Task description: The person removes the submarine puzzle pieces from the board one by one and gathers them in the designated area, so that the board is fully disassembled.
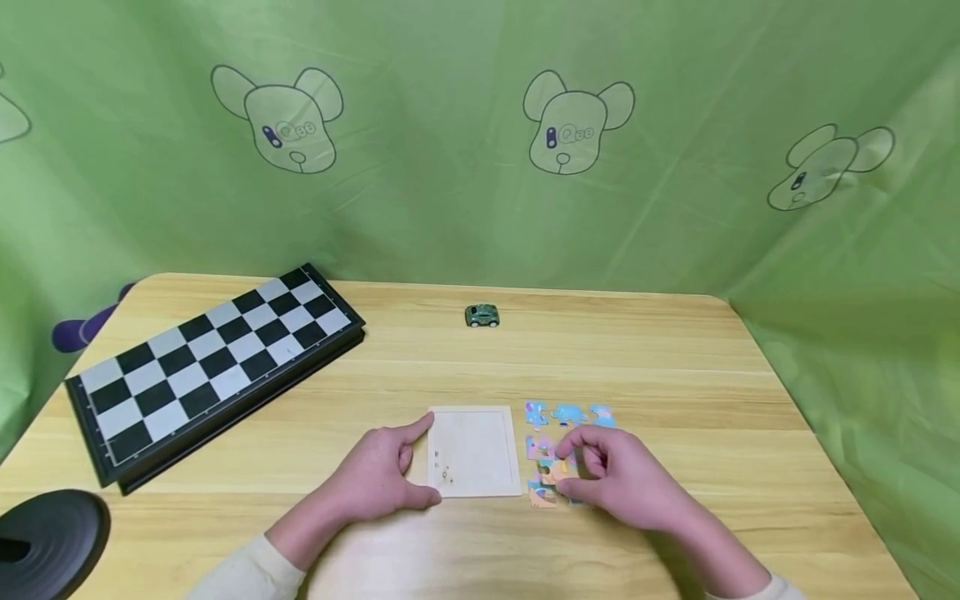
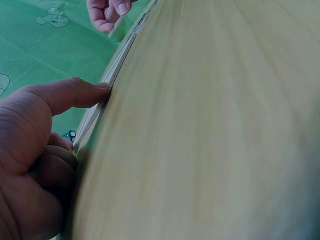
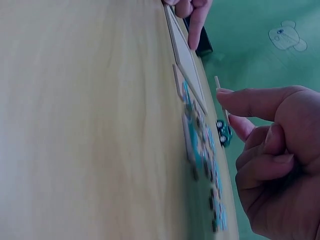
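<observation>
A shallow square wooden puzzle tray [image 1: 480,450] lies flat on the table, with small marks near its lower left. My left hand [image 1: 378,473] rests against its left side, index finger at the far corner and thumb at the near one, both stretched wide. Just right of the tray, my right hand [image 1: 626,475] pinches a thin orange puzzle piece [image 1: 559,472] between thumb and index finger. The right wrist view shows that piece [image 3: 218,84] edge-on, its other fingers curled in. Under and beside this hand lie several colourful puzzle pieces [image 1: 570,413], partly hidden by it.
A black-and-white folding chessboard [image 1: 217,358] stands at the left of the wooden table [image 1: 660,350]. A small green toy car [image 1: 482,315] sits near the back edge. A round black object [image 1: 60,542] shows at the lower left. Green curtains [image 1: 435,167] hang behind.
</observation>
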{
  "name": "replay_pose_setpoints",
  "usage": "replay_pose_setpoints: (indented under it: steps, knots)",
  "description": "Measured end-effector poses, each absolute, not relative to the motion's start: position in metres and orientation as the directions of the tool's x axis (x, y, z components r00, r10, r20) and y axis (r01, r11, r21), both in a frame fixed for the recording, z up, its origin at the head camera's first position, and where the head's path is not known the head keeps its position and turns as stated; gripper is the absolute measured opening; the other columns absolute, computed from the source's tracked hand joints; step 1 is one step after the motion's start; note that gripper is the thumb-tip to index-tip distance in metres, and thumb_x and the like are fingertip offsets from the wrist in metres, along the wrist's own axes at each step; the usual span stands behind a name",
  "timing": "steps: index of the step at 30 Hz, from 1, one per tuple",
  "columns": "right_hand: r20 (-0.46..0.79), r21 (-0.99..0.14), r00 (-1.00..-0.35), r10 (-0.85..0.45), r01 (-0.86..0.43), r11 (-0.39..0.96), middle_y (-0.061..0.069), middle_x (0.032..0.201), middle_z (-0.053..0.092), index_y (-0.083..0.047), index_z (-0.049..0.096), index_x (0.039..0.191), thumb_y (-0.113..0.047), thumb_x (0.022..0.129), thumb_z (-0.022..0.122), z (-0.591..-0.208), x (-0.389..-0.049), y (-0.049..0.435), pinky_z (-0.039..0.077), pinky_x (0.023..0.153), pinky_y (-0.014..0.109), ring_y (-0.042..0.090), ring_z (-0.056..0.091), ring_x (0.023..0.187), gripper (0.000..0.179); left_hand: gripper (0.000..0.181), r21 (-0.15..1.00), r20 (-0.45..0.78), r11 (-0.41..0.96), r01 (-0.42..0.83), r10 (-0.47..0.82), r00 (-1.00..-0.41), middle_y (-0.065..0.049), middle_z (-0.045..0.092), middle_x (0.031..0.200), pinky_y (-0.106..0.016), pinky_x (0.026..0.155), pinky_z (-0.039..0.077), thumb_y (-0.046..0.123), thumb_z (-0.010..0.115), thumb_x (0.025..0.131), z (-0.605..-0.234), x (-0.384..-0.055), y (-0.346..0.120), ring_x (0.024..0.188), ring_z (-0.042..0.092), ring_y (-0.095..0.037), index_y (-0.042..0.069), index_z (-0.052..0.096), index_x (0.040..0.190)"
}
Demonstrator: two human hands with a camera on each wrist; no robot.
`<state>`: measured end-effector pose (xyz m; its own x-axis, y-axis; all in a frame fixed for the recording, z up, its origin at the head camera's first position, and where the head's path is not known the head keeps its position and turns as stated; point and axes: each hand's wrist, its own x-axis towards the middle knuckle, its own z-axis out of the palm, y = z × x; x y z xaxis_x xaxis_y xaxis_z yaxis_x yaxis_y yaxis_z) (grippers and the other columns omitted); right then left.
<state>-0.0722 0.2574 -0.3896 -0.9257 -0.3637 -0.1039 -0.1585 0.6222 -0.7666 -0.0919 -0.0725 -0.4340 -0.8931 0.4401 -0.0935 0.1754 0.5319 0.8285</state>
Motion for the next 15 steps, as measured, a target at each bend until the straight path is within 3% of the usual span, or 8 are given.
replay_pose_setpoints:
  steps: [4,11,15]
  knots:
    - [-0.103,-0.763,-0.929,-0.357,-0.156,0.627,-0.010,0.060,0.031,-0.013,0.067,0.103,-0.024,0.080,0.086,-0.391,-0.068,0.270,0.046,0.080,0.028,0.003,0.030,0.053,0.032,0.103,0.830,-0.086,0.528,0.180,0.439,-0.894,0.011,0.030,0.051,-0.027,0.045,0.032,0.025,0.093,0.064,-0.435,-0.091,-0.073,0.045,0.026,-0.004,-0.003,0.042,0.149]
    - [-0.100,-0.757,-0.938,-0.333,-0.145,0.637,-0.010,0.062,0.032,-0.012,0.067,0.104,-0.023,0.081,0.085,-0.392,-0.061,0.289,0.042,0.069,0.027,0.003,0.031,0.054,0.032,0.103,0.830,-0.082,0.526,0.184,0.443,-0.893,0.011,0.030,0.051,-0.027,0.045,0.033,0.025,0.093,0.064,-0.435,-0.092,-0.073,0.045,0.026,-0.004,-0.003,0.042,0.149]
    - [-0.101,-0.745,-0.947,-0.306,-0.132,0.654,-0.011,0.061,0.032,-0.014,0.067,0.104,-0.024,0.081,0.085,-0.393,-0.058,0.297,0.045,0.075,0.027,0.003,0.031,0.054,0.031,0.103,0.831,-0.086,0.526,0.180,0.442,-0.893,0.011,0.030,0.050,-0.026,0.045,0.032,0.025,0.093,0.064,-0.434,-0.092,-0.073,0.045,0.026,-0.004,-0.002,0.042,0.149]
